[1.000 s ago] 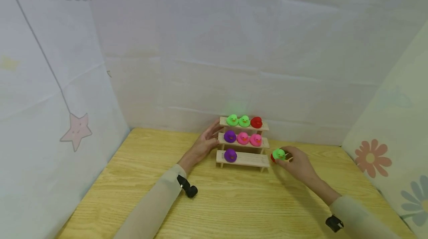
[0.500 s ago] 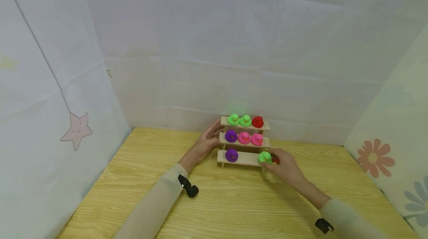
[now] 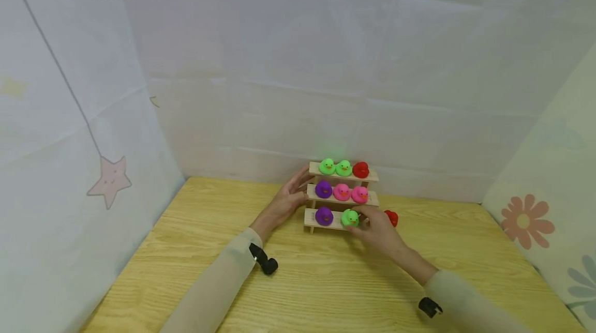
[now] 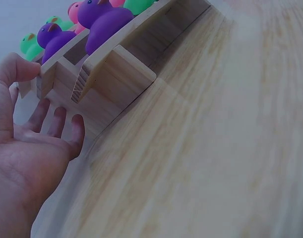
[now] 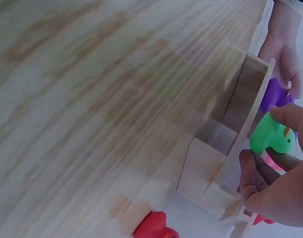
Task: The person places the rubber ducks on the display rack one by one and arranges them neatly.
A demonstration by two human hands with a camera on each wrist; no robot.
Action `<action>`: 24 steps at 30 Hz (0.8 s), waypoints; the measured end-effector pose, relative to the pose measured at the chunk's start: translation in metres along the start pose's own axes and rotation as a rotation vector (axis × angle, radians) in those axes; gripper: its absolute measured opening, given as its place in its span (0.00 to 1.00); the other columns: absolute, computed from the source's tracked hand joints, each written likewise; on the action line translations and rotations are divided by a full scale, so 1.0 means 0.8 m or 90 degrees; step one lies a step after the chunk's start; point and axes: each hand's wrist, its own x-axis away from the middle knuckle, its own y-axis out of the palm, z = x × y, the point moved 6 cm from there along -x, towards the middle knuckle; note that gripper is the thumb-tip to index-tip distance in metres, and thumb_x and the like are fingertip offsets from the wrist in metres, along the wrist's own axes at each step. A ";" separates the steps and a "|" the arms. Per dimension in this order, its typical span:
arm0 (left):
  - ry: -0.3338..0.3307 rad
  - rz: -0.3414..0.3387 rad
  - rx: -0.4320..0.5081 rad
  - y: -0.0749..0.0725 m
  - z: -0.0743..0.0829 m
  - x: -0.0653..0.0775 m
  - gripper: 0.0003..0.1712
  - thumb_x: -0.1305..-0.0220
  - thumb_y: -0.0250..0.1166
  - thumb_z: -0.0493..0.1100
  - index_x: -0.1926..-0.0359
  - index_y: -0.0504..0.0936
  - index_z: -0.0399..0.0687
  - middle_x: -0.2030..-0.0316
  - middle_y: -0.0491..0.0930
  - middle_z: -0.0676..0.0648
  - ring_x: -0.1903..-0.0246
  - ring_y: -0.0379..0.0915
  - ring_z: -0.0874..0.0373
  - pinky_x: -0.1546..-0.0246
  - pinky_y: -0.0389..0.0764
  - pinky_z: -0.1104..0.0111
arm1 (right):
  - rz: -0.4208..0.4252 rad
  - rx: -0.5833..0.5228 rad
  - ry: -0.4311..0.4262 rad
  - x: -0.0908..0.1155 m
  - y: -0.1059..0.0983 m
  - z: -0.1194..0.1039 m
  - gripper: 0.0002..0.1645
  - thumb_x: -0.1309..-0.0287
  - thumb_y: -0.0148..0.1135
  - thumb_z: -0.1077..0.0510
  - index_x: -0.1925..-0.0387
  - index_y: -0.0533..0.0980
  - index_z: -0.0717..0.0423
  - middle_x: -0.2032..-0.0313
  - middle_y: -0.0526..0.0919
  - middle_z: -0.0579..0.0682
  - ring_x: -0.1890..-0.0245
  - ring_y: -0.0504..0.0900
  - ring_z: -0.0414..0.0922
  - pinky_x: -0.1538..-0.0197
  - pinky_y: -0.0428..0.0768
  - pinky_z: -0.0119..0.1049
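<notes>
A three-tier wooden display rack (image 3: 340,227) stands on the table. My left hand (image 3: 284,203) holds its left end; in the left wrist view the thumb (image 4: 25,69) lies on the middle tier's end, the fingers loosely bent by the side. My right hand (image 3: 379,229) pinches a green rubber duck (image 3: 349,217) at the bottom tier, right of a purple duck (image 3: 324,216). The middle tier bears another purple duck (image 3: 323,189) and two pink ducks (image 3: 342,192). Two green ducks (image 3: 327,166) and a red duck (image 3: 360,169) sit on top.
A red duck (image 3: 392,217) rests on the wooden table (image 3: 288,286) to the rack's right, partly behind my right hand. A pale cloth backdrop (image 3: 288,79) rises behind the rack, with printed cloth at both sides.
My right hand has carried the green duck leftward from beside the rack to the bottom tier, uncovering more of the red duck on the table. The left hand stays at the rack.
</notes>
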 end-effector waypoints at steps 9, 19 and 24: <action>0.005 -0.001 0.001 0.000 0.000 0.000 0.51 0.35 0.53 0.22 0.18 0.50 0.60 0.24 0.55 0.46 0.25 0.45 0.37 0.36 0.59 0.33 | -0.015 -0.014 -0.015 -0.007 0.012 -0.009 0.20 0.47 0.77 0.64 0.52 0.82 0.59 0.58 0.83 0.47 0.61 0.81 0.47 0.57 0.84 0.51; 0.007 -0.006 0.013 0.002 0.002 0.000 0.51 0.35 0.53 0.22 0.18 0.50 0.60 0.24 0.55 0.46 0.25 0.45 0.37 0.36 0.54 0.30 | -0.019 0.013 0.003 -0.011 0.019 -0.009 0.21 0.47 0.77 0.62 0.51 0.82 0.58 0.58 0.83 0.47 0.59 0.81 0.51 0.55 0.83 0.47; 0.004 -0.006 0.009 0.000 0.001 0.000 0.51 0.35 0.53 0.22 0.18 0.49 0.60 0.24 0.55 0.45 0.25 0.45 0.37 0.36 0.56 0.31 | -0.023 0.011 0.016 -0.011 0.020 -0.010 0.21 0.47 0.77 0.62 0.51 0.81 0.58 0.58 0.83 0.48 0.58 0.81 0.53 0.54 0.83 0.48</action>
